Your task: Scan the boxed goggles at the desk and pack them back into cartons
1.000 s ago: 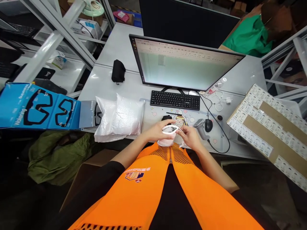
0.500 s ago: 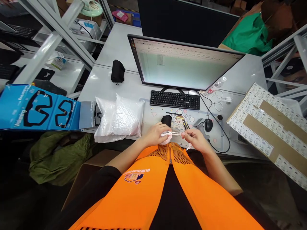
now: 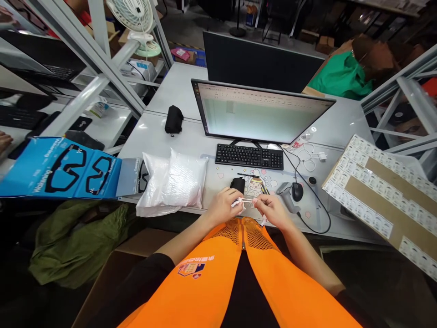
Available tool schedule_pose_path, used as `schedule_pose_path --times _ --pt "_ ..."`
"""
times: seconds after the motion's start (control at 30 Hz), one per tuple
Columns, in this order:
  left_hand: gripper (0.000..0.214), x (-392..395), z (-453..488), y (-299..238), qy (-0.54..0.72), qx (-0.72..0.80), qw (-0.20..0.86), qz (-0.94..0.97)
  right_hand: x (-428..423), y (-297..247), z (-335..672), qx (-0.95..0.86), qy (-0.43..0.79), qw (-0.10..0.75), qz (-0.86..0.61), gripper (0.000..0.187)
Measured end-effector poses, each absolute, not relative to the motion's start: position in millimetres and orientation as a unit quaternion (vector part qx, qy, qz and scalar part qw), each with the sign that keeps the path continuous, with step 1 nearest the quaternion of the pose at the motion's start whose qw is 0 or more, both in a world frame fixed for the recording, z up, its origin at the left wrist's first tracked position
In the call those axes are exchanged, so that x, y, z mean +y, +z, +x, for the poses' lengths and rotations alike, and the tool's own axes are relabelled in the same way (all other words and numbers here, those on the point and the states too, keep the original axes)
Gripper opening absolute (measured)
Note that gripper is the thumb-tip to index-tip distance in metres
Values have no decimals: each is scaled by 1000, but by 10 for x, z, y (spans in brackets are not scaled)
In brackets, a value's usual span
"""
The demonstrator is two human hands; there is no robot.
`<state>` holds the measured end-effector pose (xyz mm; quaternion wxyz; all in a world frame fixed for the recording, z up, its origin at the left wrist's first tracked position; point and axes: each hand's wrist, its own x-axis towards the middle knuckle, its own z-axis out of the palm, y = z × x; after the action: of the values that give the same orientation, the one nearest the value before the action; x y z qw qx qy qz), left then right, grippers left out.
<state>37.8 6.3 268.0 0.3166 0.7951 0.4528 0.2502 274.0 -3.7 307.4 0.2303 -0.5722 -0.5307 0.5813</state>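
My left hand (image 3: 223,206) and my right hand (image 3: 271,209) meet at the near edge of the white desk (image 3: 191,136), just above my orange vest. Both are closed in a pinch on a small white plastic bag (image 3: 243,201) stretched flat and thin between them. A small black object (image 3: 238,184) stands on the desk mat right behind the bag. What the bag contains is hidden.
A monitor (image 3: 262,114) and black keyboard (image 3: 249,156) stand behind my hands. A barcode scanner (image 3: 286,193) and mouse (image 3: 297,191) lie to the right, white bubble-wrap parcels (image 3: 172,180) and a blue goggles box (image 3: 64,169) to the left. A label-covered cardboard sheet (image 3: 382,191) sits at far right.
The bag's open mouth has been pressed shut and pulled flat between my hands. The view has tilted up, showing more of the shelves and a fan.
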Motion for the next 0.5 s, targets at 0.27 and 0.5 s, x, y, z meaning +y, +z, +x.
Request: schedule_pose_path --times 0.27,0.5 --pt "4 112 295 2596 232 479 343 774 -29 2884 2585 -540 592 233 -551 54" --pt "17 189 156 2440 280 563 380 678 -61 2591 2380 -636 500 257 -529 53"
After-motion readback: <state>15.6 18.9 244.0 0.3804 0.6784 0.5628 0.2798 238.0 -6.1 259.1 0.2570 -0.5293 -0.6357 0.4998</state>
